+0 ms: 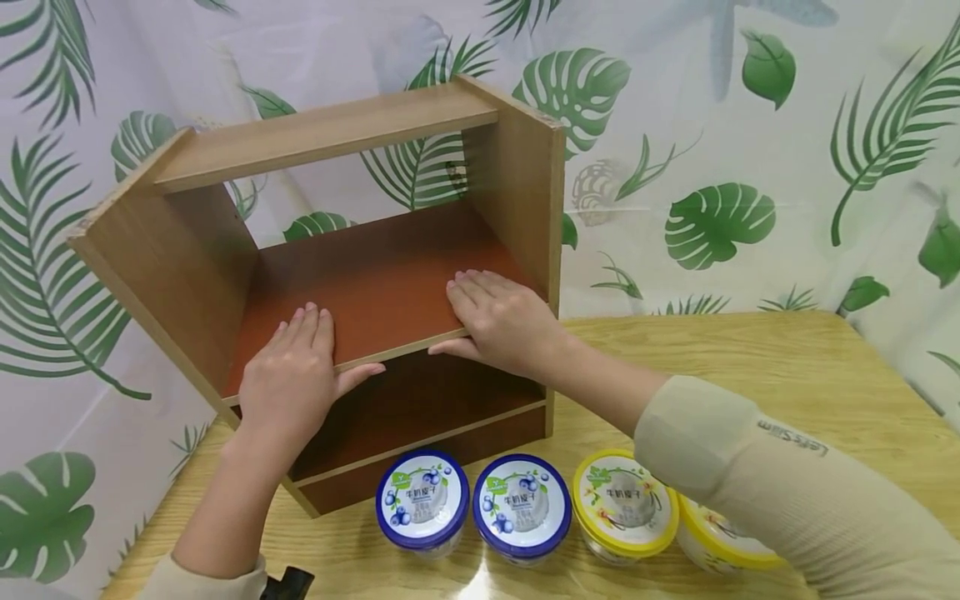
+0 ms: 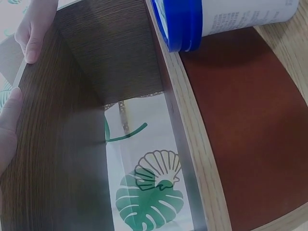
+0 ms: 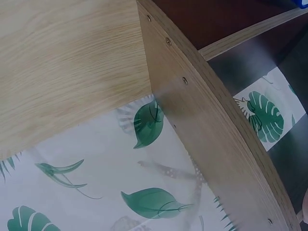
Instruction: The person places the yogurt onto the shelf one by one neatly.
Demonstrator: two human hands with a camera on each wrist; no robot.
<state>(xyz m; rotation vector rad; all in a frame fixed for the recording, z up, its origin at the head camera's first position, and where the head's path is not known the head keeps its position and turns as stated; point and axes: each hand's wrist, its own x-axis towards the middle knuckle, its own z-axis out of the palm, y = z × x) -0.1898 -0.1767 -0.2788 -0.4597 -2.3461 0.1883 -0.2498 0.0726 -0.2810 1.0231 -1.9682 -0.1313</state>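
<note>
Left hand (image 1: pixel 292 375) and right hand (image 1: pixel 506 321) are both pinching the middle shelf (image 1: pixel 375 283), fingers lying flat on top, thumbs sitting under its front edge. It's spanning the cabinet (image 1: pixel 517 175) on the worktop (image 1: pixel 712 358). I'd be loading both sides evenly, minding those tubs (image 1: pixel 521 504) in front.

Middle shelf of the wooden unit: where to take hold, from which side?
By its front edge, from the open front. The middle shelf is a thin, flat board with space above and below that edge; the side panels block both ends. It's wide, so spacing the left grip and right grip apart should balance it best, fingers on top, thumbs below.
</note>
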